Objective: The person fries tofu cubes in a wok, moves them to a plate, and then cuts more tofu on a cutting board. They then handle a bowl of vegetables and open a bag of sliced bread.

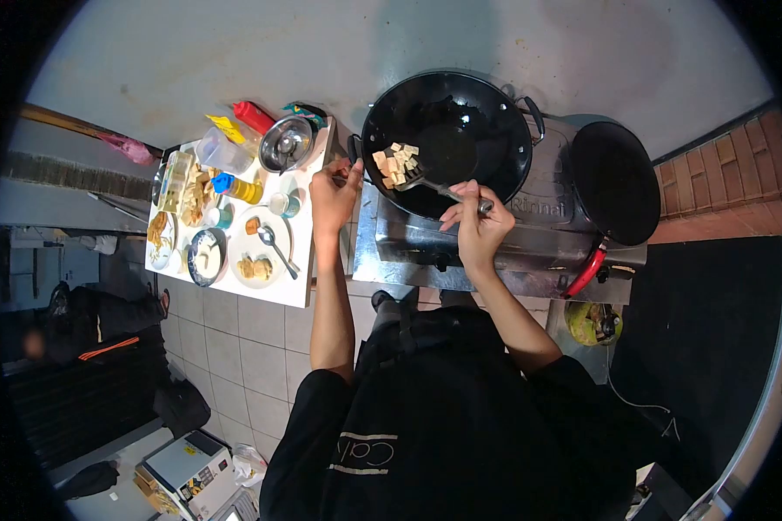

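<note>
A large black wok [460,113] stands on the stove. Pale cubes [395,165] lie at the wok's left side. A metal utensil [434,186] reaches from the cubes to my right hand [482,217], whose fingers are closed around its handle. My left hand [334,195] is at the wok's left handle [354,148], with its fingers pinched around a small reddish thing too small to name for certain.
Right of the wok lies a black pan [615,178] with a red handle. On the left, a white table [291,291] holds a steel bowl [285,144], a plate [274,252] with food and a spoon, bottles and cups. A person [104,317] is at the far left.
</note>
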Demonstrator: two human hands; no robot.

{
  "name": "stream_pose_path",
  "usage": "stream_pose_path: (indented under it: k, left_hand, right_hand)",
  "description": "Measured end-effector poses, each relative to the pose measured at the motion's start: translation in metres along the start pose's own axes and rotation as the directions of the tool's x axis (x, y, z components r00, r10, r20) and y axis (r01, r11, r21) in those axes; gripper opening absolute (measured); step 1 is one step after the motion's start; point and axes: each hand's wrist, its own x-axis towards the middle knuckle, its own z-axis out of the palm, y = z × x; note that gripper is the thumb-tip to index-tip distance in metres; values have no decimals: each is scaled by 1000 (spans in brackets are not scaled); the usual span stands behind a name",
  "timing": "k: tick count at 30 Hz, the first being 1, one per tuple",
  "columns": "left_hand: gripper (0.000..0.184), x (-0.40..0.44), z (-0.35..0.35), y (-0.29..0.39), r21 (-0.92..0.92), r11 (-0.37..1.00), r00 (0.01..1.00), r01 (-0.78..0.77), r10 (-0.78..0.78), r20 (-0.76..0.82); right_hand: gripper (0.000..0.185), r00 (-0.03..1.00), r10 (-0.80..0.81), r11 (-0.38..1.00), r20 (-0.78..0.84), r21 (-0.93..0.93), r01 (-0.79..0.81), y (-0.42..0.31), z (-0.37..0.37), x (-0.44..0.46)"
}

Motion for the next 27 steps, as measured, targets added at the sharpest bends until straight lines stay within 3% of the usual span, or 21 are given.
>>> stream_pose_path:
  k: [27]
  left_hand:
    - [34, 3, 3, -10, -9, 1000, 1000, 6, -6, -4]
  right_hand:
    - [28, 1000, 1, 1000, -29, 23, 0, 1, -4, 11]
